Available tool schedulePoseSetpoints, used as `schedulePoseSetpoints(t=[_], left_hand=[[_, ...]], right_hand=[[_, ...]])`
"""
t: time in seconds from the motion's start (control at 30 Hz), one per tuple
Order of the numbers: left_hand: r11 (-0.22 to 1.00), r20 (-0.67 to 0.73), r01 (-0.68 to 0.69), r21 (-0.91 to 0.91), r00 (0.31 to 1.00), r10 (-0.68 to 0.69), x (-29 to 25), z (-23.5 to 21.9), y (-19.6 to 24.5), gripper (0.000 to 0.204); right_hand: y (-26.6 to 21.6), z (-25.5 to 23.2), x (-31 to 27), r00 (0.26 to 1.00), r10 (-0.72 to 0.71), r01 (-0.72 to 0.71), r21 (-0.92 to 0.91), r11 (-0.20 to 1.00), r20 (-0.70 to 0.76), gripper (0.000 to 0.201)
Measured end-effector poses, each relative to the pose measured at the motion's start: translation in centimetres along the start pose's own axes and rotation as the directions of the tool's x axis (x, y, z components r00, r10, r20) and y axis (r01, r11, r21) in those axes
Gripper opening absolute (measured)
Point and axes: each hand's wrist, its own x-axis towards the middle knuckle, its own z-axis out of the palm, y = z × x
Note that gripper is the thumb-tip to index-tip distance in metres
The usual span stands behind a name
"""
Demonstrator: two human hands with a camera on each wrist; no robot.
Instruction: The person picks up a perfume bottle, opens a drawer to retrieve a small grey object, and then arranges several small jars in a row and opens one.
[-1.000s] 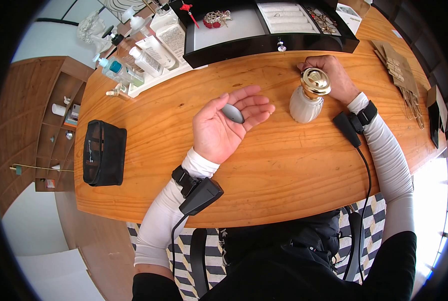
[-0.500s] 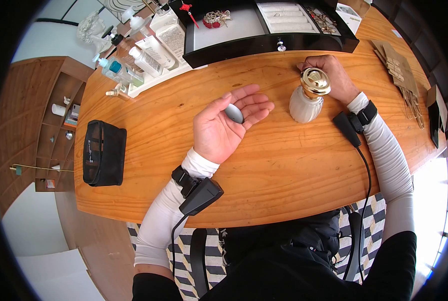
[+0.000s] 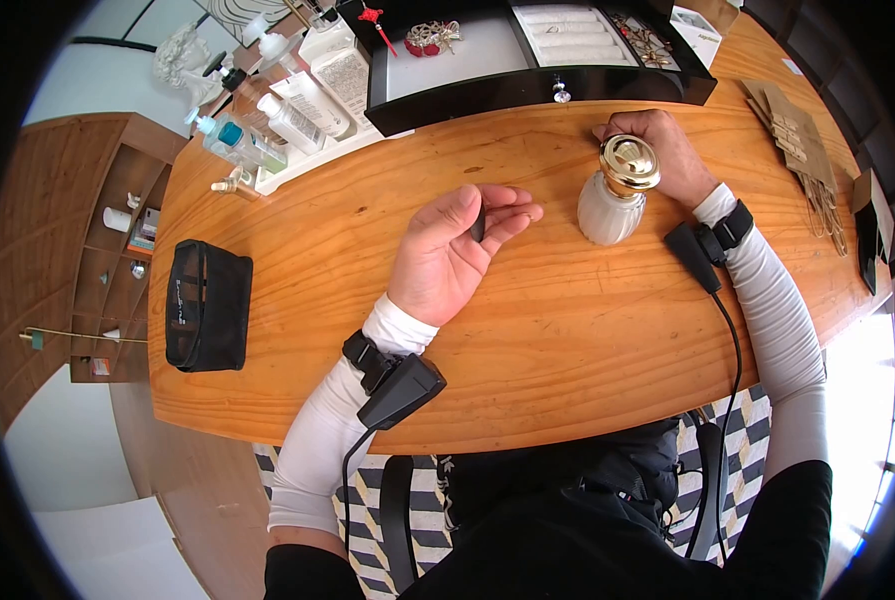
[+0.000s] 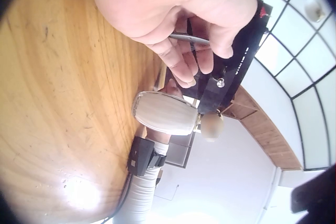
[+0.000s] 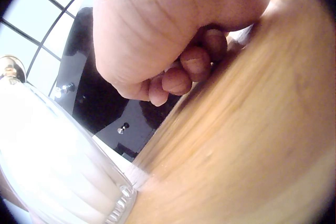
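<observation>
A small, flat grey oval piece [image 4: 190, 38] stands nearly edge-on in my left hand [image 3: 442, 250], held between the thumb and the curved fingers. Its kind does not show. That hand is raised over the wooden table [image 3: 447, 370], palm partly up. To its right stands a ribbed whitish glass bottle [image 3: 610, 212] with a shiny gold top [image 3: 630, 165]. Just behind the bottle, my right hand [image 3: 669, 155] rests at the tabletop with its fingers [image 5: 195, 62] curled into the palm. The inside of that fist is hidden.
A black jewelry box [image 3: 537, 86] with an open drawer stands at the back. Left of it, a white tray [image 3: 317, 160] carries several pump bottles and tubes. A black mesh pouch [image 3: 209, 305] lies at the left, brown paper bags [image 3: 792, 140] at the right.
My left thumb and fingers have closed in on the grey oval piece, which has turned from face-up on the fingers to nearly edge-on. The right hand has stayed still.
</observation>
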Motion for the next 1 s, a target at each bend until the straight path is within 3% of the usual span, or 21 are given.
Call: schedulePoseSetpoints(t=[0.2,0.4,0.6,0.67,1.0], left_hand=[[1.000,0.042,0.004,-0.024,0.999,-0.003,0.1,-0.3,-0.1,0.032],[0.990,0.013,-0.062,0.124,0.998,0.061,0.2,0.1,-0.6,0.032],[0.958,-0.037,-0.121,0.261,0.990,0.136,0.1,1.1,-0.4,0.046],[0.894,-0.010,-0.180,0.410,0.979,0.202,0.2,1.5,-0.4,0.049],[0.871,0.019,-0.196,0.450,0.977,0.210,0.1,1.7,-0.5,0.054]], right_hand=[[0.0,0.0,0.0,1.000,0.002,-0.002,-0.001,1.000,0.000,0.031],[0.1,0.0,0.0,1.000,0.003,-0.003,-0.011,1.000,-0.005,0.034],[0.1,0.1,0.0,1.000,-0.005,0.004,-0.014,1.000,-0.016,0.037],[0.1,0.1,0.0,1.000,-0.003,0.003,-0.020,1.000,-0.014,0.037],[0.1,0.2,0.0,1.000,-0.011,0.011,0.002,1.000,-0.026,0.035]])
